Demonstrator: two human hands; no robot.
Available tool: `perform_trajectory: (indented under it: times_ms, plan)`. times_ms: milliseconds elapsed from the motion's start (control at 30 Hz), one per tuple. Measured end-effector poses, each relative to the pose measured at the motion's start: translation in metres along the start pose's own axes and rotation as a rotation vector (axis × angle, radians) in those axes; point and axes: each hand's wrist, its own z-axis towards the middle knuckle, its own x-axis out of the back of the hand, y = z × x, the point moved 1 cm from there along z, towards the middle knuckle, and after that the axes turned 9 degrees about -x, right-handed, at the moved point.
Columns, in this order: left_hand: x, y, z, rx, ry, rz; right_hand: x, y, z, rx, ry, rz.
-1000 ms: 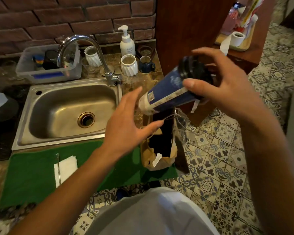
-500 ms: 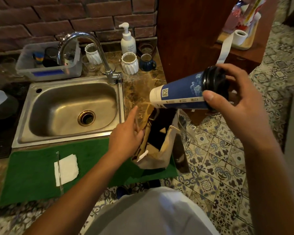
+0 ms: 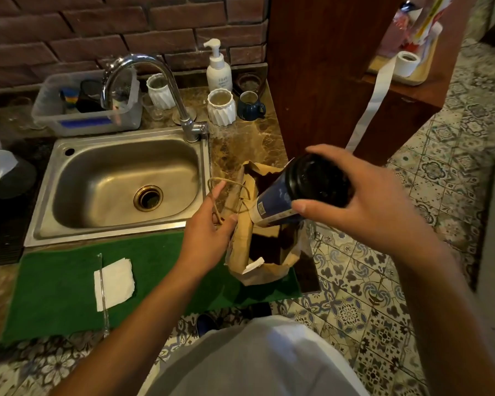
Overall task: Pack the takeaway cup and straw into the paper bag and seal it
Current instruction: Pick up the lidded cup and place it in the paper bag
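blue cup (image 3: 272, 205) base-first in paper bag (image 3: 257, 247)

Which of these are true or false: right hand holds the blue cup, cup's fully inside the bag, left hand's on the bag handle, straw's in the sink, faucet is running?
1. The right hand holds the blue takeaway cup. True.
2. The cup is fully inside the paper bag. False: only its base enters the bag's mouth.
3. The left hand grips the bag's twine handle. True.
4. The straw lies in the sink. False: it lies on the green mat, beside a napkin.
5. The faucet is running. False: no water shows.
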Motion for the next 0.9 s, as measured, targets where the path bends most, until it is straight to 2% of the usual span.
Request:
perform_trajectory:
  times_ms: [200,467,633,900]
  plan:
    - [0.0,-0.01,-0.005,0.067,0.014,-0.047,-0.019,0.004,0.022,0.009,-0.045,-0.303]
    - [0.002,-0.012,-0.005,0.014,0.044,0.047,-0.06,0.002,0.04,0.15,-0.109,-0.509]
    - [0.004,-0.016,-0.005,0.031,0.072,0.017,-0.094,0.009,0.047,0.206,-0.176,-0.631]
    - [0.009,-0.021,-0.012,0.067,0.068,-0.026,-0.114,0.019,0.065,0.064,-0.335,-0.667]
